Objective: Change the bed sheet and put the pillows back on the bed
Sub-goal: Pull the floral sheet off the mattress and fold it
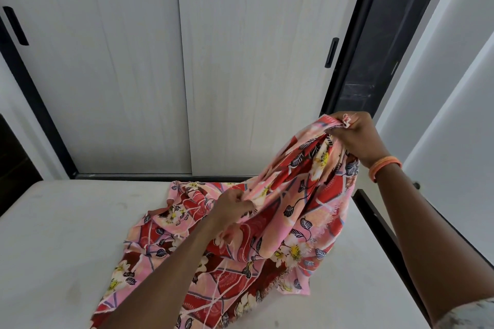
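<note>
A pink and red flowered bed sheet (283, 224) lies bunched on the bare white mattress (58, 243). My right hand (355, 136) grips a gathered edge of the sheet and holds it raised above the bed's far right corner. My left hand (232, 204) pinches a fold of the same sheet lower down, near the middle of the heap. The rest of the cloth hangs between both hands and spreads toward me over the mattress. No pillows are in view.
White sliding wardrobe doors (120, 75) with black handles stand right behind the bed. A dark open gap (374, 43) in a black frame is at the right. The bed's black frame edge (379, 219) runs along the right side beside a white wall.
</note>
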{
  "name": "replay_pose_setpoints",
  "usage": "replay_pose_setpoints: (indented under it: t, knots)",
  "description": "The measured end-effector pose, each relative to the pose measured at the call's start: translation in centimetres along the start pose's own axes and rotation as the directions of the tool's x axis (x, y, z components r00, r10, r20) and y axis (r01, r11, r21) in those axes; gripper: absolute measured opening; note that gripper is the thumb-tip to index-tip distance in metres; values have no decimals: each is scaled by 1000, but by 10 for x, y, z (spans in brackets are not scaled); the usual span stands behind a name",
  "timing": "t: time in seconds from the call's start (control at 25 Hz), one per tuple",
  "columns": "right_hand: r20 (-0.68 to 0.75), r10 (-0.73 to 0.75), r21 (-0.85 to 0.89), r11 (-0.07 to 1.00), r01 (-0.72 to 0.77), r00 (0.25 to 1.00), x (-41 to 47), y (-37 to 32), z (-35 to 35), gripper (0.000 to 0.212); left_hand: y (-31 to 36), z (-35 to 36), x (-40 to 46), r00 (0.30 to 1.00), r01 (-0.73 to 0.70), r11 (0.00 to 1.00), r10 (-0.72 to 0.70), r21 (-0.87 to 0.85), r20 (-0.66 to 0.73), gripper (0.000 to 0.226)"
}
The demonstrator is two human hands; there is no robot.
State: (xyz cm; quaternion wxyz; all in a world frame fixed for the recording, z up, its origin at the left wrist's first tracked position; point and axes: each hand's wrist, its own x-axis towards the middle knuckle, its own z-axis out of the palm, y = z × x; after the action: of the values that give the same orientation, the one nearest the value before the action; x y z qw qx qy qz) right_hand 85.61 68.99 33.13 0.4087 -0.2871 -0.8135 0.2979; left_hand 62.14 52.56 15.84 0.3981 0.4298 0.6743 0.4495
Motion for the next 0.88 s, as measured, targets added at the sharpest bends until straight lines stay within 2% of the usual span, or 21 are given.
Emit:
replay_pose_setpoints:
  t: [0.12,0.2,0.24,0.32,0.4,0.44,0.52,0.56,0.6,0.68,0.72,0.76,0.8,0.88]
  knots:
    - [-99,74,3,997,-74,992,0,13,-2,12,0,-14,-1,982,-95,975,58,-201,-181,9]
    - [-124,108,-23,993,-112,986,1,21,0,11,6,-22,-2,940,-187,967,124,-174,-319,13]
    - [-124,119,-40,991,-125,985,2,24,2,12,11,-25,-2,898,-236,963,164,-132,-408,14]
    - [-112,121,-99,986,-132,986,4,29,7,13,24,-37,2,761,-321,947,267,14,-592,14]
    - [-77,108,-172,978,-119,991,5,32,9,13,40,-52,8,652,-340,935,314,103,-691,17]
    - [-44,116,-166,979,-122,992,5,34,10,14,50,-62,11,625,-335,941,264,53,-734,12]
    - [0,167,-42,985,-167,986,3,38,9,16,66,-89,20,550,-335,933,79,-133,-832,7]
    - [-47,197,11,980,-196,979,2,43,6,17,69,-108,23,490,-327,927,-1,-185,-872,9]
    - [-151,237,30,971,-235,960,1,49,2,23,69,-126,22,436,-286,937,-59,-201,-898,10]
    - [-396,332,7,933,-359,856,0,64,-11,43,57,-161,16,376,-156,967,-131,-202,-917,21]
    - [-474,364,3,911,-412,802,0,71,-16,49,49,-171,11,371,-59,986,-123,-155,-921,27]
    - [-502,376,-2,900,-436,779,0,76,-16,51,45,-171,7,402,17,996,-82,-82,-912,26]
    - [-489,376,-16,898,-440,787,1,77,-12,52,42,-163,3,468,55,998,-21,5,-884,21]
    - [-394,349,-85,907,-412,850,3,71,9,51,48,-132,1,620,43,981,121,187,-775,10]
